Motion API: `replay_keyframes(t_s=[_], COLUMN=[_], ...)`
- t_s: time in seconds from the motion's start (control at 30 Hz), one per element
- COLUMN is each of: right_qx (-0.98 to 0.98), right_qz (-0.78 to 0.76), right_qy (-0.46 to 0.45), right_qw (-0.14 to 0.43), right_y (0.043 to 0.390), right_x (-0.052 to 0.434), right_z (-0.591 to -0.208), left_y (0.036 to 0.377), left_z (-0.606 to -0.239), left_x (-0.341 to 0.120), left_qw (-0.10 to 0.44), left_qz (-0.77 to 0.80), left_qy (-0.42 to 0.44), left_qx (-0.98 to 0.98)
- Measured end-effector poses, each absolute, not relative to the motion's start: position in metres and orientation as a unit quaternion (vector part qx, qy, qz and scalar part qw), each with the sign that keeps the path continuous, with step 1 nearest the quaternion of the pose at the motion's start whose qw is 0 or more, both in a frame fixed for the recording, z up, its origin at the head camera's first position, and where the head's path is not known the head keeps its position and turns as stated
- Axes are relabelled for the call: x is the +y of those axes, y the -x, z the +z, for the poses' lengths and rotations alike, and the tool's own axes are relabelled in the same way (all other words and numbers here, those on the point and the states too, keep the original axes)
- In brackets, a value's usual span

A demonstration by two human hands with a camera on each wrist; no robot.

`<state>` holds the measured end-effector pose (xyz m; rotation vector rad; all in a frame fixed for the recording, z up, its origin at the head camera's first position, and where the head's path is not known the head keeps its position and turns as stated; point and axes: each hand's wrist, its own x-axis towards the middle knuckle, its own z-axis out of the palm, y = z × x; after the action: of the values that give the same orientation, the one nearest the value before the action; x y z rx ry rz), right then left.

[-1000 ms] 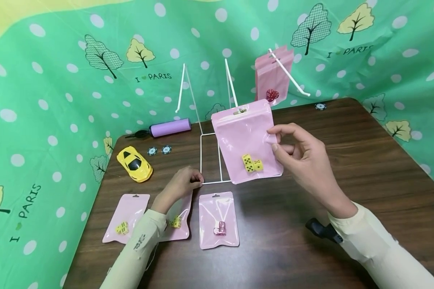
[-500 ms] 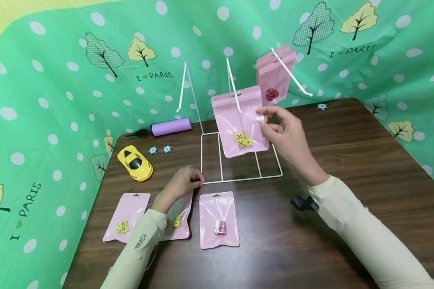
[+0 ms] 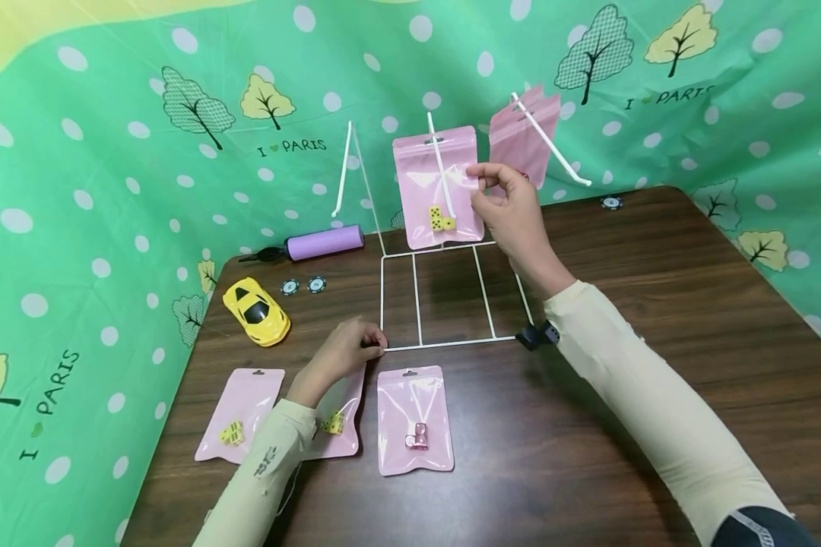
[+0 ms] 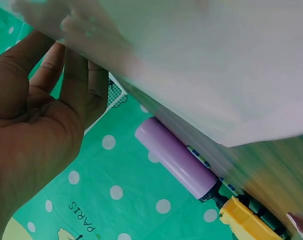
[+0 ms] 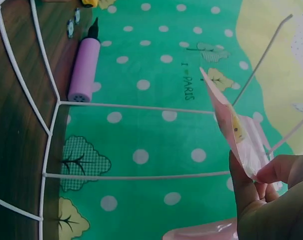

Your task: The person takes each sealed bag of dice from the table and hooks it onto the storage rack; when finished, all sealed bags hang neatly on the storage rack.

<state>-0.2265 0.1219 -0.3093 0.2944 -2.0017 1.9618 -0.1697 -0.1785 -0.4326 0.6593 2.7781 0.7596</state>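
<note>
Pink pkt (image 3: 419, 186) in R grip (image 3: 518, 218)

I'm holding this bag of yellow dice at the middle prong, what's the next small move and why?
Probably ease the right grip off the pink bag: the middle prong appears to run through its top hole, with the tip in front, and only the bag's edge is pinched.

"What colour is the bag (image 3: 419, 186) in the right hand (image 3: 511, 220)?"
"Pink, with black-spotted yellow dice (image 3: 435, 220)."
"And at the left hand (image 3: 342, 353)?"
"A white rack (image 3: 420, 345); beyond that hand, a yellow-and-black car (image 3: 257, 311) and purple pump (image 3: 324, 242)."
"The cloth (image 3: 404, 83) behind both hands?"
"Green, dotted white, with yellow trees (image 3: 268, 99) and checked ones (image 3: 194, 95)."
</note>
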Motion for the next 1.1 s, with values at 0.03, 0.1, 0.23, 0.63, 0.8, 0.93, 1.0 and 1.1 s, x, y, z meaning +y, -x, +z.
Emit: replay_keyframes(t_s=[0.03,0.1,0.23,0.63,0.8,0.93,1.0,1.1], right_qx=[-0.701,-0.704,-0.719,-0.648,-0.659,-0.698,-0.739,-0.801], right_qz=[0.686,0.684,0.666,0.734,0.722,0.689,0.647,0.574], right_qy=[-0.103,-0.104,-0.103,-0.107,-0.099,-0.083,-0.078,-0.071], right_qw=[0.161,0.163,0.17,0.173,0.185,0.174,0.17,0.157], right_y=[0.228,0.231,0.234,0.229,0.222,0.212,0.206,0.197], right_x=[0.121,0.121,0.124,0.172,0.201,0.223,0.233,0.244], right_z=[-0.31,-0.311,-0.314,-0.326,-0.335,-0.347,-0.355,-0.365], left_y=[0.169,0.168,0.168,0.169,0.167,0.164,0.16,0.153], left_z=[-0.433,-0.432,-0.432,-0.428,-0.425,-0.419,-0.415,-0.405], left_x=[-0.179,-0.179,-0.177,-0.177,-0.182,-0.185,-0.187,-0.192], left_qw=[0.096,0.102,0.101,0.1,0.107,0.106,0.102,0.094], left_qz=[0.255,0.254,0.253,0.252,0.273,0.272,0.266,0.265], left_qy=[-0.223,-0.223,-0.227,-0.226,-0.231,-0.229,-0.218,-0.197], left_qx=[0.936,0.935,0.935,0.936,0.928,0.929,0.934,0.939])
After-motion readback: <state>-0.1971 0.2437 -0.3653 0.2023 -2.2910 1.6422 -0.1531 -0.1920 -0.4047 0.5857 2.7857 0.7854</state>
